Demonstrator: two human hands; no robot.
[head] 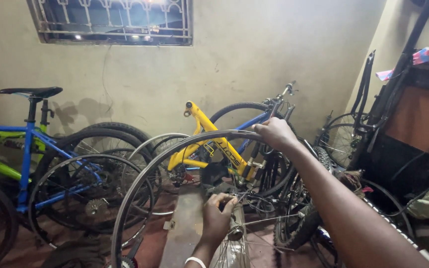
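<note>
From the head view, a bare wheel rim [175, 149] stands upright across the frame's centre. The right hand [275, 133] clasps its top edge; the left hand [218, 218], lower centre, is closed around a small tool at the hub [234, 232]. It looks like spoke adjustment; next wants a steady rim and a small turn.

the room around me is dim and yellowish. small bright lamps glare through the barred metal window [112, 22] far left. the blue bicycle's black saddle [31, 92] throws a soft shadow on the plaster wall [254, 54]. my right forearm, near, is dark and blurred; the edges bend slightly.
</note>
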